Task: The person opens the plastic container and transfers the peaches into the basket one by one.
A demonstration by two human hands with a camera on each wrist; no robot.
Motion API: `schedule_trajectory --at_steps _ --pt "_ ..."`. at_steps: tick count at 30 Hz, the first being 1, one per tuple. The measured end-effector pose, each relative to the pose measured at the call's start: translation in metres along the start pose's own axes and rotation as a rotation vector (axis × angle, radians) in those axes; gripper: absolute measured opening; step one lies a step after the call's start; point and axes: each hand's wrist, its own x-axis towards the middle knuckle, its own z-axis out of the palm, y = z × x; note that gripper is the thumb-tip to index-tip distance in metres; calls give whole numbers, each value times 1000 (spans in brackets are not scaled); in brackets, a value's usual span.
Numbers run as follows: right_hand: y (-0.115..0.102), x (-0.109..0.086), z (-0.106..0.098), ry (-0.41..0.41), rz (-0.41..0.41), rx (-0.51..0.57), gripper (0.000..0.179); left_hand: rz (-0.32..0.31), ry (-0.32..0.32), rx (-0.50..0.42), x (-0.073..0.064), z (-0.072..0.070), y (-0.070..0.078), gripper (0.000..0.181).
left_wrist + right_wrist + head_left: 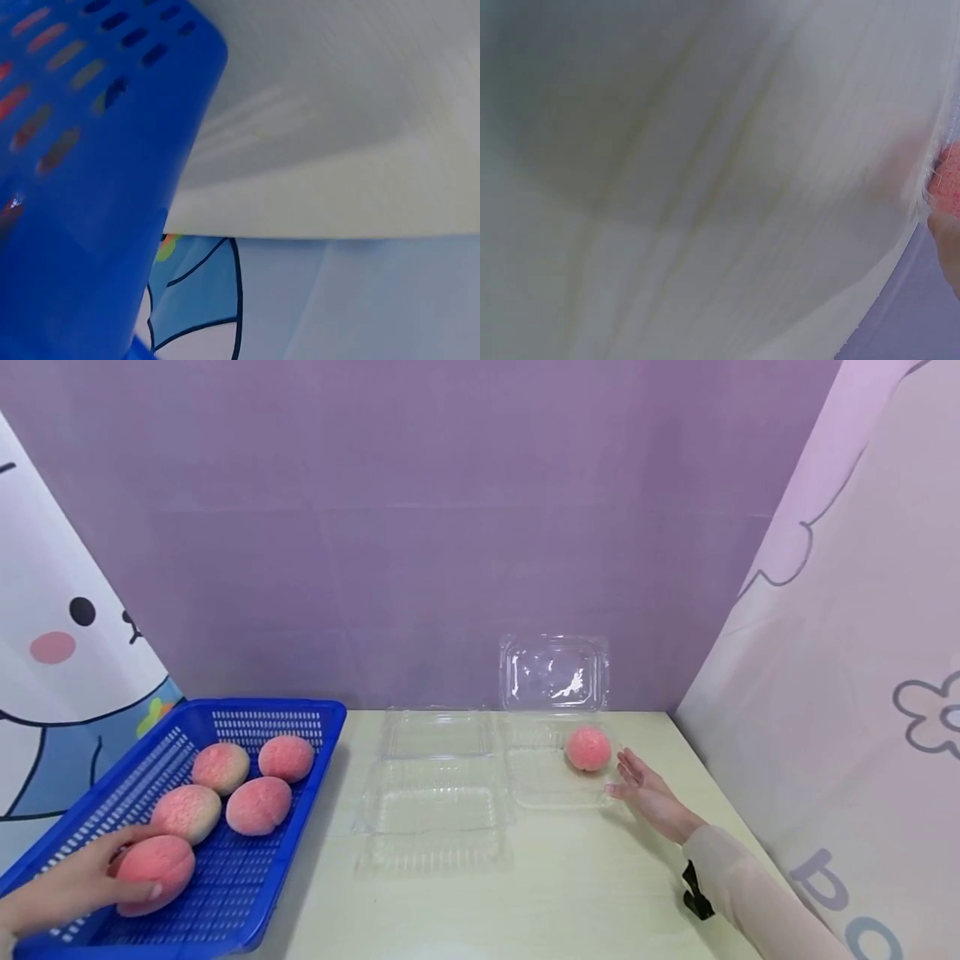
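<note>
My left hand [78, 883] reaches into the blue basket [296, 852] and grips a pink peach [167, 870], thumb on the near side and fingers on the far side. Several other peaches [258, 806] lie in the basket beyond it. On the right, one peach [588, 749] sits in the right part of an opened clear plastic container [536, 785], whose lid [553, 675] stands up behind. My right hand [651, 797] is at that container's right edge with its fingers extended, holding nothing. Whether it touches the rim I cannot tell. In the right wrist view a fingertip [946, 244] shows below the peach.
A second clear container [438, 810] lies opened in the middle of the pale table [570, 893], between the basket and the right container. A purple cloth wall [420, 543] rises at the back, and printed cloths [847, 693] close off both sides.
</note>
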Motion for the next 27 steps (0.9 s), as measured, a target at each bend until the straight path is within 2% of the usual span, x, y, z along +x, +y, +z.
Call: schedule_trajectory --at_steps 4,11,15,21,24,27 --pt "-1 -1 -1 -3 -6 1 91 16 -19 27 -2 -7 3 96" --pt "-2 -1 0 -25 -7 -14 92 16 -33 31 -6 -9 4 92" --pt "-1 -2 0 -22 2 -20 92 28 -26 105 -10 -15 12 88" --pt "0 -3 0 -13 -3 -18 91 49 -4 281 -18 -29 36 87" --pt "0 -2 0 -13 0 -19 92 32 14 301 -21 -34 53 93" --pt "-1 -2 0 -9 4 -26 93 68 52 326 -22 -37 75 91"
